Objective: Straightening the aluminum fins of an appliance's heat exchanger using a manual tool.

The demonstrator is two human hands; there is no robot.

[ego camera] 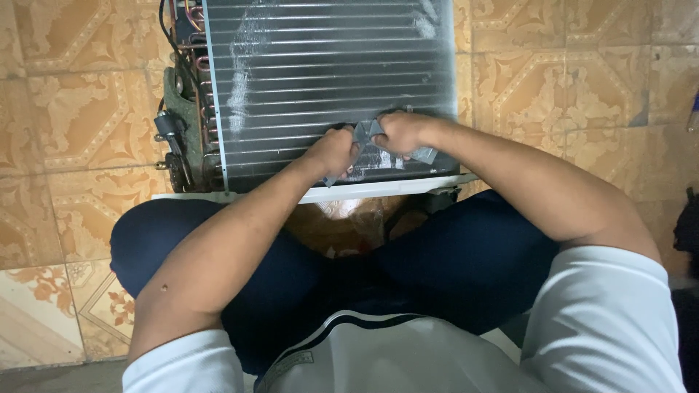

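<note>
Nearest, 2 bare forearms reaching forward over dark-trousered knees [451,262], elbows bent, wrists converging. Left hand [331,151] and right hand [400,131] both curled into fists, pinching a crumpled grey strip of tape [368,131] between them. Beyond, pressed against the lower part of a finned coil panel [328,65] standing on patterned floor tiles [568,80].

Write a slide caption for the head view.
Both hands, left hand and right hand, grip a grey strip against a finned coil.

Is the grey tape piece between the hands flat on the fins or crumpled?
Crumpled: grey tape piece bunches up between left hand and right hand.
</note>
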